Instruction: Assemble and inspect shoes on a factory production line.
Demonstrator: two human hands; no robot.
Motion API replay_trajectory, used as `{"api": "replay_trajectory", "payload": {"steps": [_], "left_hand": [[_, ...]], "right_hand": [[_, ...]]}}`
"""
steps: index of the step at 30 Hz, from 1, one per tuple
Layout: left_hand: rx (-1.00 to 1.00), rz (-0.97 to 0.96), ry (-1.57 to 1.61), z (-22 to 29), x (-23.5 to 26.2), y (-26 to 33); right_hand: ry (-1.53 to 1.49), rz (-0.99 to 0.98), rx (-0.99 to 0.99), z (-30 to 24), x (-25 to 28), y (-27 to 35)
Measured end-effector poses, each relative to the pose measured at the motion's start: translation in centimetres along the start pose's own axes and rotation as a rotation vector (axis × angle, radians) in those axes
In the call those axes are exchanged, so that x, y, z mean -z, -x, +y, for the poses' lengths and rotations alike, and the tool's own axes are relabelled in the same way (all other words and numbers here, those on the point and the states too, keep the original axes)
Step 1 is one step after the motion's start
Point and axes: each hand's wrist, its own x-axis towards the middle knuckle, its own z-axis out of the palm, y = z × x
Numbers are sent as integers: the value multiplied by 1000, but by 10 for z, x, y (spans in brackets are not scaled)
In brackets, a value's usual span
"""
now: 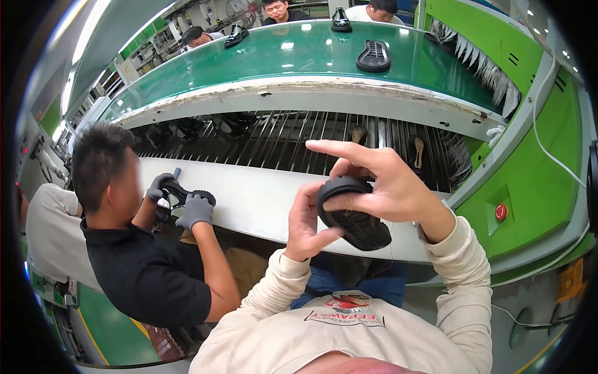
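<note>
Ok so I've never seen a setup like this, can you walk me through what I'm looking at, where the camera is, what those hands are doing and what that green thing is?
The picture comes from a wide-angle camera worn on a person's head, looking down, so straight edges bend near the rim. The two bare hands in cream sleeves are the wearer's own. The left hand and right hand both grip a black shoe sole, tread side showing, held up in the air. Ahead runs a long green conveyor belt with another black sole and two black shoes lying on it. Under it is a rack of metal bars and a white ledge. On the wearer's left, a co-worker in grey gloves handles a black shoe part. More people sit across the belt.
</note>
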Motion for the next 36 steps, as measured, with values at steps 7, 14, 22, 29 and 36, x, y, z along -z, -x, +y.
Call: {"api": "replay_trajectory", "payload": {"steps": [7, 14, 22, 29, 36], "left_hand": [[537, 344, -93, -37, 2, -18], [123, 424, -37, -75, 9, -5], [-49, 112, -419, -45, 17, -9], [-27, 132, -552, -35, 12, 9], [40, 111, -500, -42, 18, 10]], "right_hand": [[-334, -429, 229, -65, -36, -19], [255, 20, 497, -57, -79, -34], [189, 206, 299, 20, -44, 12], [142, 366, 83, 76, -71, 62], [-525, 248, 267, -8, -30, 4]]}}
